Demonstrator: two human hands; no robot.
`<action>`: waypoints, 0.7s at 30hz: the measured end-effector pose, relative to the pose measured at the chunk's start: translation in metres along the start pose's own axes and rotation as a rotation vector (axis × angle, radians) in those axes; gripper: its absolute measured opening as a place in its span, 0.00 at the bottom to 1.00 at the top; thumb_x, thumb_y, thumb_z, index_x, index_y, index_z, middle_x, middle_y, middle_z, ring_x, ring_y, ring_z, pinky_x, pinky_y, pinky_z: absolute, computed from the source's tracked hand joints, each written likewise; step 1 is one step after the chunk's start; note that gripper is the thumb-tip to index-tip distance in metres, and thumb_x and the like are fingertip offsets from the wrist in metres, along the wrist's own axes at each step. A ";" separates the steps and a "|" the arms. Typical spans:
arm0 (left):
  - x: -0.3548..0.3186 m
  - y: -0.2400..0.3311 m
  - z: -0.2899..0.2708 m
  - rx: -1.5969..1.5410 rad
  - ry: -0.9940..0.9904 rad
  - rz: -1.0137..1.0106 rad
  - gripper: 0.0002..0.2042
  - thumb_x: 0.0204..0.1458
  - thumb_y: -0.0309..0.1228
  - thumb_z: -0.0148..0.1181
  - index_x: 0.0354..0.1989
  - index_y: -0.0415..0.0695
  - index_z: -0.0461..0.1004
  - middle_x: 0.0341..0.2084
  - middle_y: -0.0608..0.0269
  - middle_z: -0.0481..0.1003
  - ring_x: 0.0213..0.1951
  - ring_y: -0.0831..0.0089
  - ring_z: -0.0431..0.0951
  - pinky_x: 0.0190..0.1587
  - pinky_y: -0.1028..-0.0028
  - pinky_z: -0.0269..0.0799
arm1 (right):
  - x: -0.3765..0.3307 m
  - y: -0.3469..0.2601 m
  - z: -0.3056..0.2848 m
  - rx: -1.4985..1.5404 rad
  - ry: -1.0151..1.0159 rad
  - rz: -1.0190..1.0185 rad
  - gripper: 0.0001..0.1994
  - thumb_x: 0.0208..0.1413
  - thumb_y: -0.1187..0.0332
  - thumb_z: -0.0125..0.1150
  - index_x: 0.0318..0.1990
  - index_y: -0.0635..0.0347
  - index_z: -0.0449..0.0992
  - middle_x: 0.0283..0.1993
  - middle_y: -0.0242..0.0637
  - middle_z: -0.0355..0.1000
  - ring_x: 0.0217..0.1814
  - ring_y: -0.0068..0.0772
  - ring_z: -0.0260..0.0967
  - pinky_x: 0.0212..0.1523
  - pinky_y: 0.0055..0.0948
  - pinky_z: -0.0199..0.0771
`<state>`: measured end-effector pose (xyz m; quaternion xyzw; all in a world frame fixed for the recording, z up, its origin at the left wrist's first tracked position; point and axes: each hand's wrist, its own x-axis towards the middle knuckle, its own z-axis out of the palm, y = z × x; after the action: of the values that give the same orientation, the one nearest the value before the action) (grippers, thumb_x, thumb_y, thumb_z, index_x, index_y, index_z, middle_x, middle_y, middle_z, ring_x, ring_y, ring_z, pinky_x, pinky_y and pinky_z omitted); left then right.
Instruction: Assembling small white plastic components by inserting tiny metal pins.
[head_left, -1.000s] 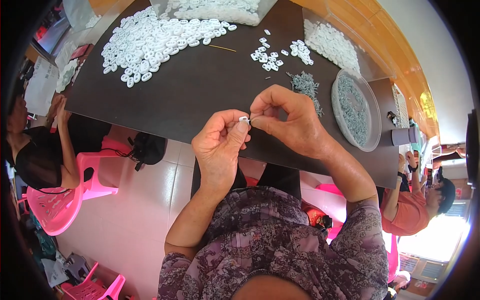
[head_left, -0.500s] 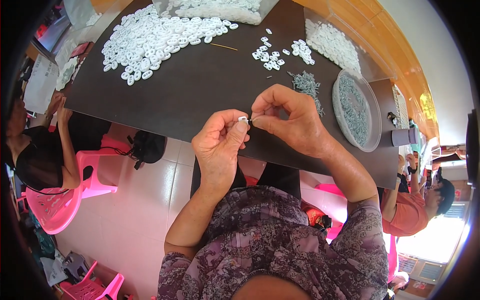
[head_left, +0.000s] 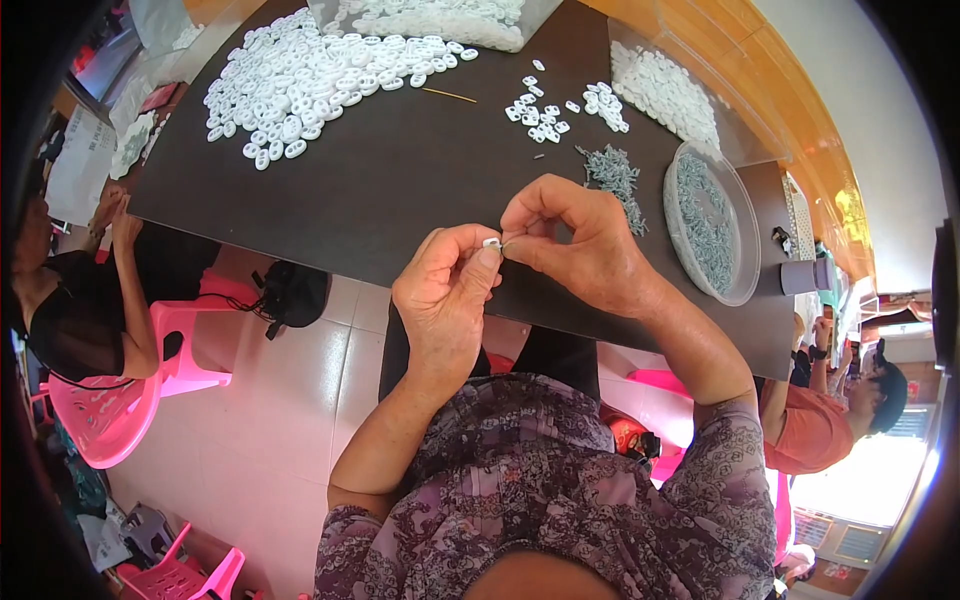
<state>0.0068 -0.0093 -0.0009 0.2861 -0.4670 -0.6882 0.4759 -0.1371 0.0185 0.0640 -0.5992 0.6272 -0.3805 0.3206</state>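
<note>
Between the thumb and forefinger of my left hand (head_left: 445, 290) is a small white plastic piece (head_left: 491, 242). My right hand (head_left: 580, 235) pinches right beside it, and its fingertips nearly meet the left ones; what they grip is too small to make out. Both hands are held over the table's near edge. Past my right hand lies a heap of small grey screw-like pins (head_left: 612, 172), with one stray pin near it. Farther off are loose small white plastic pieces (head_left: 540, 122). A large pile of white oval pieces (head_left: 290, 85) covers the far left.
On the right of the dark table (head_left: 400, 170) stands a round clear tub (head_left: 752, 240) of grey pins, with a grey cup (head_left: 805, 275) beyond. Bins of white pieces (head_left: 665, 95) line the back. A thin brass-coloured stick (head_left: 450, 95) lies mid-table. People sit at both sides.
My left hand has shifted slightly right, and the white piece now sits a little more upright in its fingertips. The right fingers have closed in toward it. The piles look unchanged.
</note>
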 end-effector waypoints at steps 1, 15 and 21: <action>-0.001 0.000 0.000 0.019 0.007 0.028 0.04 0.53 0.22 0.55 0.34 0.35 0.73 0.25 0.69 0.69 0.25 0.86 0.68 0.26 0.86 0.64 | 0.000 0.001 0.001 0.001 -0.002 0.000 0.05 0.46 0.78 0.61 0.32 0.66 0.71 0.25 0.30 0.69 0.28 0.15 0.66 0.29 0.19 0.70; 0.001 0.001 0.001 -0.210 0.037 -0.032 0.07 0.54 0.22 0.55 0.39 0.33 0.72 0.27 0.65 0.73 0.25 0.83 0.70 0.27 0.85 0.68 | 0.000 0.006 0.012 0.194 0.111 0.012 0.07 0.46 0.78 0.62 0.33 0.65 0.72 0.27 0.30 0.71 0.30 0.14 0.67 0.31 0.18 0.69; 0.001 -0.002 0.002 -0.196 0.041 -0.010 0.06 0.54 0.21 0.54 0.39 0.33 0.72 0.28 0.64 0.73 0.26 0.83 0.71 0.27 0.84 0.68 | 0.000 0.010 0.019 0.170 0.187 -0.013 0.06 0.46 0.79 0.61 0.33 0.65 0.72 0.27 0.30 0.71 0.28 0.14 0.65 0.30 0.17 0.68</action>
<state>0.0041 -0.0090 -0.0024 0.2546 -0.3859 -0.7271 0.5075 -0.1257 0.0170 0.0462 -0.5358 0.6160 -0.4887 0.3077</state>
